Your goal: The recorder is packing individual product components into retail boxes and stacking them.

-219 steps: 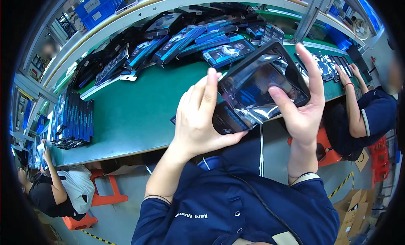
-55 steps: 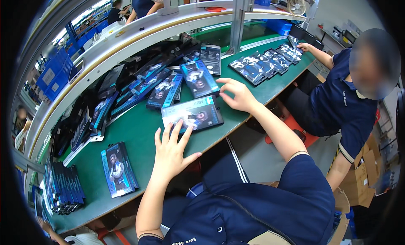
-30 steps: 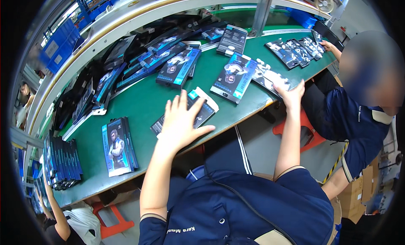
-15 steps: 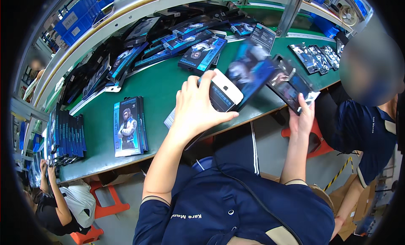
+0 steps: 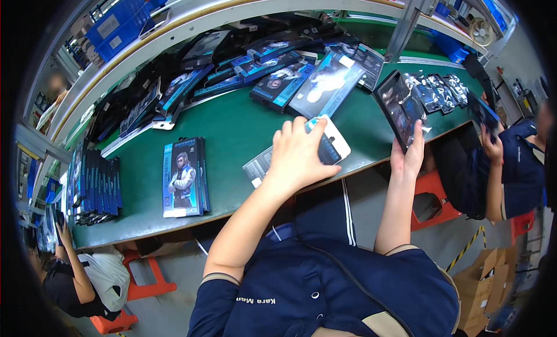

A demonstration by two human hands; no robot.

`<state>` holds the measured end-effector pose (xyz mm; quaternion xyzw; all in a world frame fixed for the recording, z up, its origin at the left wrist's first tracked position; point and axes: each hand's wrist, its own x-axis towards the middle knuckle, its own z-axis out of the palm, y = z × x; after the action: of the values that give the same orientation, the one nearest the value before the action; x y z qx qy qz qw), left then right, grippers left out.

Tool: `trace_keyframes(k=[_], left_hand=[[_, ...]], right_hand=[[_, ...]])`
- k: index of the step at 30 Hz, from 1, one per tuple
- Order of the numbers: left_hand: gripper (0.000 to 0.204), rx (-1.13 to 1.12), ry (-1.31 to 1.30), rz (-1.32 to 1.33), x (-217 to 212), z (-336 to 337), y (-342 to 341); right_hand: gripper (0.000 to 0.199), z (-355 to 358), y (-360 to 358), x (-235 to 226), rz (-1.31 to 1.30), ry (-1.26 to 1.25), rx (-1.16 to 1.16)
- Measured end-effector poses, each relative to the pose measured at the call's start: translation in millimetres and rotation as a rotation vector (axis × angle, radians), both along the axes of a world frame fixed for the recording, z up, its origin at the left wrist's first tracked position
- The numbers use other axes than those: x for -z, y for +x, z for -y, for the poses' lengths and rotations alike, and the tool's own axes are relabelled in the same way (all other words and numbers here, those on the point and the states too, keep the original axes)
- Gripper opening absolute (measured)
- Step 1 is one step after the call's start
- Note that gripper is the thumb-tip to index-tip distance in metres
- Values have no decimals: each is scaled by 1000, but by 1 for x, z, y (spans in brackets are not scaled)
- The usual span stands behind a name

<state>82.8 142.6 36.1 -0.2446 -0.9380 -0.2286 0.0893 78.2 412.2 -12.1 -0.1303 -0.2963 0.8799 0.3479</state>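
My left hand [image 5: 299, 154] is over a dark flat box [image 5: 259, 167] with a white flap [image 5: 337, 134] at its right end. Its fingers curl over the box and its thumb points right. Just beyond the fingertips, a glossy blue printed box [image 5: 328, 84] lies tilted against other boxes. Out to the right, my right hand [image 5: 408, 157] grips the lower end of a black tray [image 5: 400, 107], held steeply tilted. Something shiny in clear film shows in the tray.
Behind lies a heap of printed boxes [image 5: 255, 64]. A short stack [image 5: 184, 177] stands left, with a standing row [image 5: 96, 183] farther left. Film-wrapped packs [image 5: 438, 90] lie at right. A metal post [image 5: 401, 29] rises behind. Co-workers sit at both sides; the right one holds a dark item [image 5: 483, 113].
The blue box, blurred between my hands before, now lies beyond my left hand by the heap. My left hand has shifted right with the flapped box. My right hand has tipped the tray more upright.
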Motion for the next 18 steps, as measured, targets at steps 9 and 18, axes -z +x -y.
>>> trace_keyframes(k=[9, 18], left_hand=[[107, 191, 390, -62, -30, 28, 21], [106, 214, 556, -320, -30, 39, 26]], right_hand=[[26, 11, 47, -10, 93, 202, -458], [24, 52, 65, -33, -40, 49, -389]])
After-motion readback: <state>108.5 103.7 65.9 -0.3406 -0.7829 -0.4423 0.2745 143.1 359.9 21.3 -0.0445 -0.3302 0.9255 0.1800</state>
